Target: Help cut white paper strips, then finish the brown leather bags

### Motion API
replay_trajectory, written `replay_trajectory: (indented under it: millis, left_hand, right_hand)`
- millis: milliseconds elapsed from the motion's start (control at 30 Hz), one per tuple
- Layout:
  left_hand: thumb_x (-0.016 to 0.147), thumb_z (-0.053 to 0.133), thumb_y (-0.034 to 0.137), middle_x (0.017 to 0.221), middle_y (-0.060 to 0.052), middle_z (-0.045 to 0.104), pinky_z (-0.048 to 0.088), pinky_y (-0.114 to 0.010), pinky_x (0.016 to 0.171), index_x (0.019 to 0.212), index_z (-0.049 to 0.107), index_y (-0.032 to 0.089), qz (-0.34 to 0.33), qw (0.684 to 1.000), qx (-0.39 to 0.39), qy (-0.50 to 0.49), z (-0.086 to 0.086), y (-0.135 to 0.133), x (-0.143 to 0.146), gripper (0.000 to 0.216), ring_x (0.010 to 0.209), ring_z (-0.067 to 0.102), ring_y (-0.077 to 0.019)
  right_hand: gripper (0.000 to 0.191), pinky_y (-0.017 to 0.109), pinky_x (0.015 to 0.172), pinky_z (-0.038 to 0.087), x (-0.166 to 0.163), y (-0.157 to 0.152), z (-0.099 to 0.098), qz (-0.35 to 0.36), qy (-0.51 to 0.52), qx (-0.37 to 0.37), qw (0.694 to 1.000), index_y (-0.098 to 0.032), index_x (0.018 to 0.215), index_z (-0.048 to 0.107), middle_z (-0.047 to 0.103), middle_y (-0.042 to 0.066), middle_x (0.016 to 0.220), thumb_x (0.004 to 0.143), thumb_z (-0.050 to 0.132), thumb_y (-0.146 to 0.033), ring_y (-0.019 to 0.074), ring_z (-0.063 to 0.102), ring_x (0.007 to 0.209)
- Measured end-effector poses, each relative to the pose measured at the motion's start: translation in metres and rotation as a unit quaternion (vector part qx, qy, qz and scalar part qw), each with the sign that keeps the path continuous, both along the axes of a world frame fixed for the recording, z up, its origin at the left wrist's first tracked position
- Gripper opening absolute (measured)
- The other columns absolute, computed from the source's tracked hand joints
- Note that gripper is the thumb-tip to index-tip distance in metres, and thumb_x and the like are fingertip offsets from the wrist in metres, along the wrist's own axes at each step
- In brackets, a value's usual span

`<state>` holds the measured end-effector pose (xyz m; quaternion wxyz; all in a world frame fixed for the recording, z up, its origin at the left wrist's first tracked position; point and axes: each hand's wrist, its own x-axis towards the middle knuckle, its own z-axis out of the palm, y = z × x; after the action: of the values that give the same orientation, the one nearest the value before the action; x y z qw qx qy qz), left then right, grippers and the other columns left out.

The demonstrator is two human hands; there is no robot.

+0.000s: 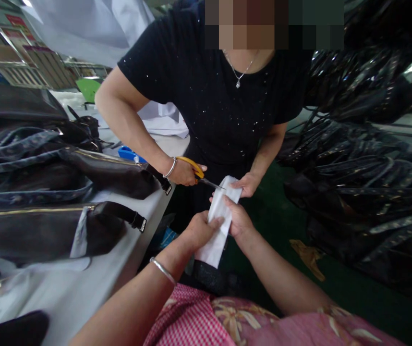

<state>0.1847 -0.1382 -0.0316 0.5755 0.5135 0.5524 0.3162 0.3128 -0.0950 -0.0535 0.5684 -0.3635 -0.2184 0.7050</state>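
A folded strip of white sheet (215, 242), paper or thin cloth, is stretched between me and a person standing opposite. My left hand (203, 229) pinches its left edge, thumb on top. Along the right edge, my right hand (240, 218) grips it with the thumb lying over the surface. The other person's hand (248, 185) holds the far end. Scissors with yellow handles (195, 167) are in that person's other hand (182, 173), and their blades lie at the sheet just beyond my right thumb.
Black bags (47, 230) with zips and straps lie on the white table (127, 254) at left. More dark bags (364, 192) are piled at right. A brown scrap (307, 257) lies on the green floor. A blue object (130, 154) sits on the table.
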Motion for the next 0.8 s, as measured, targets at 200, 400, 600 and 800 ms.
replay_trajectory:
  millis: [200, 400, 600, 800]
  left_hand:
    - [0.081, 0.068, 0.042, 0.070, -0.005, 0.067, 0.040, -0.021, 0.045, 0.093, 0.067, 0.011, -0.002, 1.000, -0.017, 0.020, -0.003, 0.003, 0.000, 0.034, 0.051, 0.055, -0.0120]
    - [0.080, 0.070, 0.042, 0.075, -0.008, 0.071, 0.046, -0.024, 0.050, 0.101, 0.066, 0.010, 0.011, 0.997, -0.067, -0.027, -0.003, 0.007, 0.003, 0.038, 0.056, 0.062, -0.0165]
    - [0.082, 0.069, 0.038, 0.078, -0.010, 0.073, 0.048, -0.026, 0.054, 0.106, 0.066, 0.009, 0.006, 0.996, -0.080, -0.040, -0.001, 0.012, 0.005, 0.038, 0.059, 0.066, -0.0190]
    - [0.081, 0.069, 0.037, 0.081, -0.013, 0.073, 0.048, -0.026, 0.056, 0.104, 0.067, 0.006, 0.009, 0.996, -0.075, 0.036, 0.011, 0.017, 0.005, 0.039, 0.064, 0.068, -0.0216]
  right_hand:
    - [0.027, 0.039, 0.086, 0.058, 0.002, 0.002, 0.001, 0.011, -0.007, 0.000, 1.000, -0.015, 0.103, 0.067, 0.074, 0.009, 0.102, 0.078, 0.066, -0.024, 0.0265, 0.068, 0.101]
    - [0.032, 0.042, 0.089, 0.057, 0.005, -0.009, 0.000, 0.046, -0.032, -0.017, 0.998, -0.014, 0.107, 0.065, 0.074, 0.011, 0.100, 0.077, 0.067, -0.025, 0.0271, 0.070, 0.096]
    - [0.034, 0.044, 0.087, 0.058, 0.001, -0.015, -0.005, 0.016, -0.069, -0.010, 0.997, -0.013, 0.106, 0.064, 0.074, 0.010, 0.089, 0.075, 0.071, -0.024, 0.0272, 0.071, 0.087]
    - [0.032, 0.043, 0.087, 0.058, -0.002, -0.010, 0.000, 0.015, -0.052, 0.003, 0.999, -0.015, 0.111, 0.064, 0.074, 0.009, 0.093, 0.086, 0.062, -0.035, 0.0270, 0.070, 0.096]
